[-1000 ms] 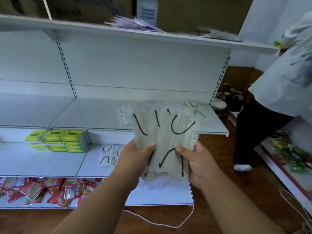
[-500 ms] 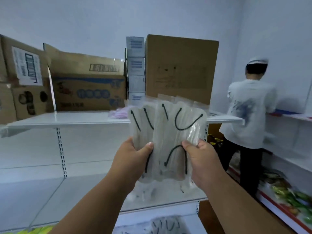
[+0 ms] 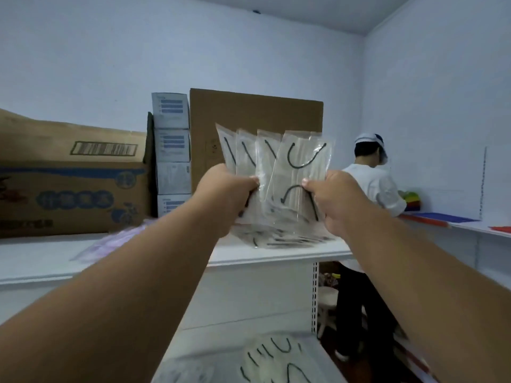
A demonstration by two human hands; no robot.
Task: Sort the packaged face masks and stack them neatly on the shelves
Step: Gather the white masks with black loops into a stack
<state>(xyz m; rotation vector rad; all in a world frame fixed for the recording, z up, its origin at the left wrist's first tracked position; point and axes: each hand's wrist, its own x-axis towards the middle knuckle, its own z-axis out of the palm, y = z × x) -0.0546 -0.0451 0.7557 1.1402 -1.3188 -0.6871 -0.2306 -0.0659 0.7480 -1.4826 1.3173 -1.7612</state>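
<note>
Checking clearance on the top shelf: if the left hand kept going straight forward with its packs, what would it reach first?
Probably the tall plain brown cardboard box standing behind the fanned clear-wrapped white face masks that the left hand grips; depth is unclear.

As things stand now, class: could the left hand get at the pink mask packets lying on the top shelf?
Probably not yet. The left hand has its grip on the fanned clear mask packets, shared with the right hand. The pink packets lie beside its forearm with nothing between, so letting go should free it.

Blurred purple packets (image 3: 110,241); left carton (image 3: 55,172) cut off.
</note>
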